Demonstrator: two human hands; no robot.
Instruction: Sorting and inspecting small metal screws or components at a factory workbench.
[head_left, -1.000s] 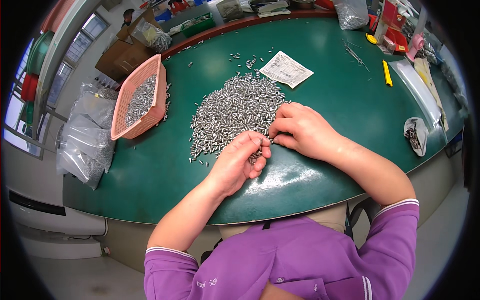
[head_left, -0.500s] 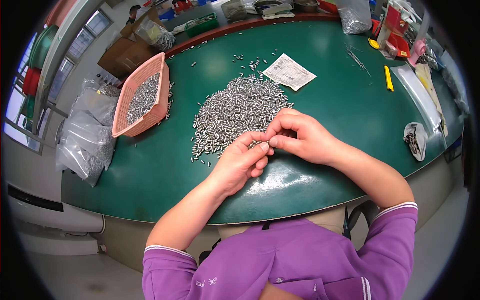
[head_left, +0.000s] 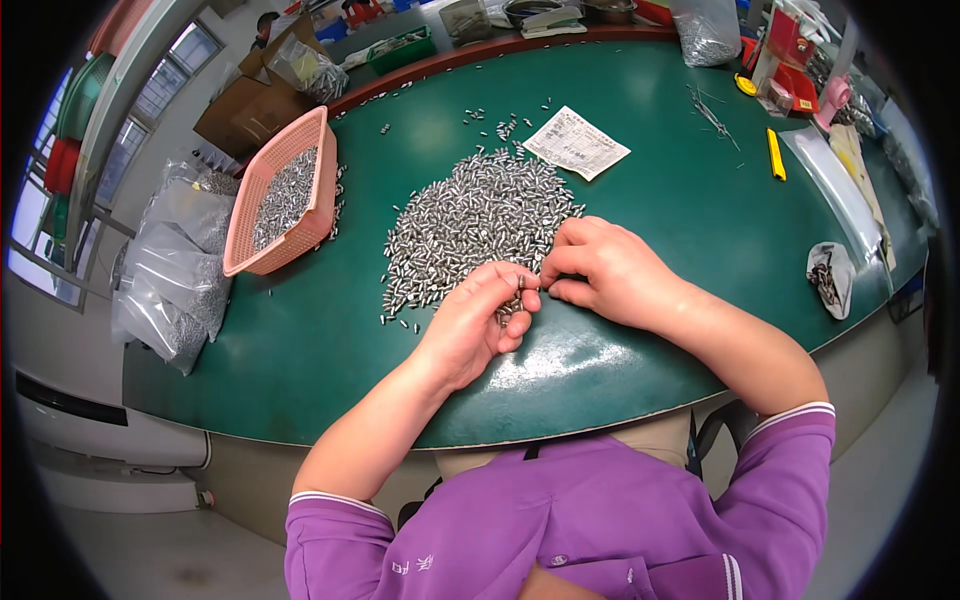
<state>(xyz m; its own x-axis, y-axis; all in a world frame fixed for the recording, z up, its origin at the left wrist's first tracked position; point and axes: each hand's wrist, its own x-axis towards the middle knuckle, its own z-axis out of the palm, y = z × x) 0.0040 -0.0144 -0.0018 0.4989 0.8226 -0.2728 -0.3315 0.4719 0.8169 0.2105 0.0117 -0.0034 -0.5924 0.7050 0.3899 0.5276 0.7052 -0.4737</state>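
A broad pile of small silvery metal cylinders (head_left: 470, 215) lies on the green table. At its near edge my left hand (head_left: 475, 325) is closed, with several of the cylinders (head_left: 509, 312) cupped in its curled fingers and one pinched between thumb and forefinger. Just beside those fingertips is my right hand (head_left: 610, 272), its thumb and forefinger pressed together. Whatever the right fingertips hold, if anything, is too small to make out. Both forearms rest across the near part of the table.
A pink basket (head_left: 318, 215) of metal pieces stands at the left, next to filled plastic bags (head_left: 170, 290). Beyond the pile lies a paper slip (head_left: 578, 143). On the right are a yellow cutter (head_left: 776, 155), plastic sleeves (head_left: 835, 190) and a small white bag of dark pieces (head_left: 830, 280).
My hands have drawn slightly apart at the fingertips. The left hand has turned and opened a little, showing the cylinders in its fingers. The pile looks the same.
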